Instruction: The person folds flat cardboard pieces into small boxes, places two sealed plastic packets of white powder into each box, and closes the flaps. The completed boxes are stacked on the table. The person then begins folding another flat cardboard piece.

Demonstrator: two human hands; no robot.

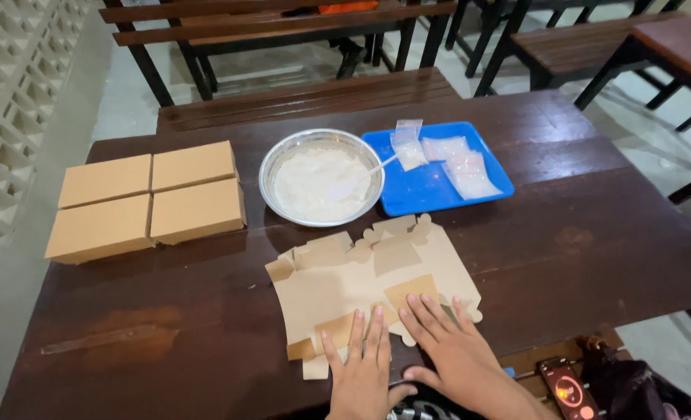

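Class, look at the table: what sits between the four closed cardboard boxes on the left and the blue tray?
In the head view, a metal bowl of white powder with a plastic spoon sits between the closed boxes and the blue tray.

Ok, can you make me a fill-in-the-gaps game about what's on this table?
1. Both hands, the left hand and the right hand, press flat on an unfolded ____ box blank.
2. The small clear bags lie on a ____ tray.
3. The metal bowl holds something ____ in colour.
4. The number of closed boxes beside the bowl is ____.

Missing words: cardboard, blue, white, four
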